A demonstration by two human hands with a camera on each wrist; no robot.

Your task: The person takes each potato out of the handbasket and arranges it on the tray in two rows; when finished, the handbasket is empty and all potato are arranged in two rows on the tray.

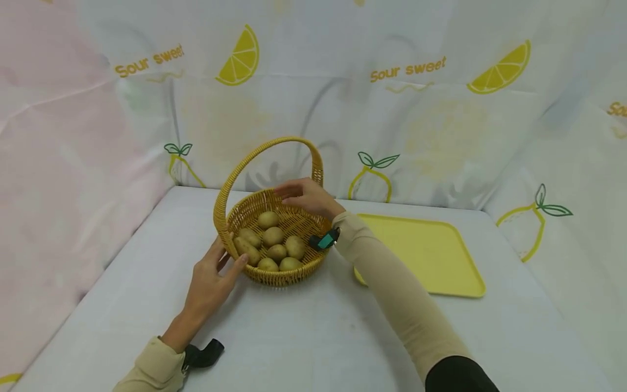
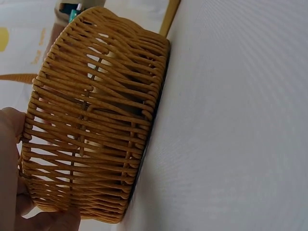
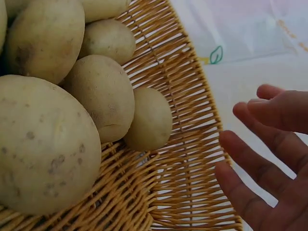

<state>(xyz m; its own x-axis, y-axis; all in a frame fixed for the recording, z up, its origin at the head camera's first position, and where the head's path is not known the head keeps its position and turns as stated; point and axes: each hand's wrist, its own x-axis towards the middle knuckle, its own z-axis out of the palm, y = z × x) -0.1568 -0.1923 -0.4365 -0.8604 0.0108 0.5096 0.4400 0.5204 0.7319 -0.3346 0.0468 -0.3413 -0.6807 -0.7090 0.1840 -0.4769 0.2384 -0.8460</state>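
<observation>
A yellow-brown wicker basket [image 1: 281, 279] with a tall arched handle stands on the white table. Several potatoes [image 1: 273, 236] lie inside, bunched toward its near left side. My left hand [image 1: 208, 280] holds the basket's left side near the handle's foot, its thumb at the rim; in the left wrist view its fingers [image 2: 65, 220] bend against the woven wall. Over the far right part of the basket is my right hand [image 1: 311, 196], holding nothing. The right wrist view shows its fingers [image 3: 250, 161] spread and loosely bent beside the rim, apart from the potatoes [image 3: 45, 144].
A flat yellow tray [image 1: 426, 250] lies right of the basket, partly behind my right forearm. White cloth [image 1: 313, 98] printed with lemons hangs behind the table [image 1: 303, 332] and at its sides.
</observation>
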